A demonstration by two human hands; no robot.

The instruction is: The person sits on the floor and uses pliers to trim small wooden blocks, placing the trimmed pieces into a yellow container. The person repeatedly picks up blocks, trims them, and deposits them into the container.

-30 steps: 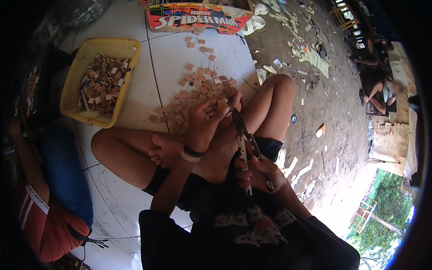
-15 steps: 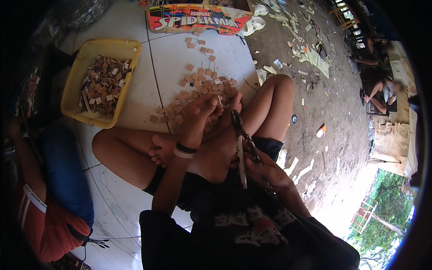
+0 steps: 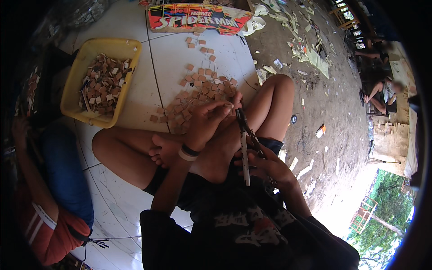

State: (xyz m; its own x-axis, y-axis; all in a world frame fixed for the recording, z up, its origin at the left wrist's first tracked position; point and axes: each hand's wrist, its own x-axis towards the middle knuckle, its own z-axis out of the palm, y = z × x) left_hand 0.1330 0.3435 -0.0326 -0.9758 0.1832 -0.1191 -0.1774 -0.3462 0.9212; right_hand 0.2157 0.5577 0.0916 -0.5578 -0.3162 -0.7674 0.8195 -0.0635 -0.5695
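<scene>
My right hand (image 3: 267, 165) is closed round the worn, pale-and-dark handles of long pliers (image 3: 245, 146), which stand partly spread. The dark jaws point away from me, toward my left hand (image 3: 208, 120). That hand is closed, thumb and fingers pinching a small pale piece (image 3: 231, 108) right beside the jaws. Whether the jaws touch the piece I cannot tell. Just beyond my hands, small brown square tiles (image 3: 204, 85) lie in a loose pile on the floor, partly hidden by my left hand and foot.
A yellow plastic bin (image 3: 67, 90) full of similar tiles stands at the left on the white tiled floor (image 3: 162, 54). A colourful printed board (image 3: 198, 20) lies at the far side. Scraps (image 3: 315, 58) litter the ground at right. Another person (image 3: 54, 225) sits close at my left.
My left hand has moved slightly right and nearer, bringing the small piece up to the pliers' jaws. The pliers have shifted a little right, their handles still spread. The person at left has moved an arm.
</scene>
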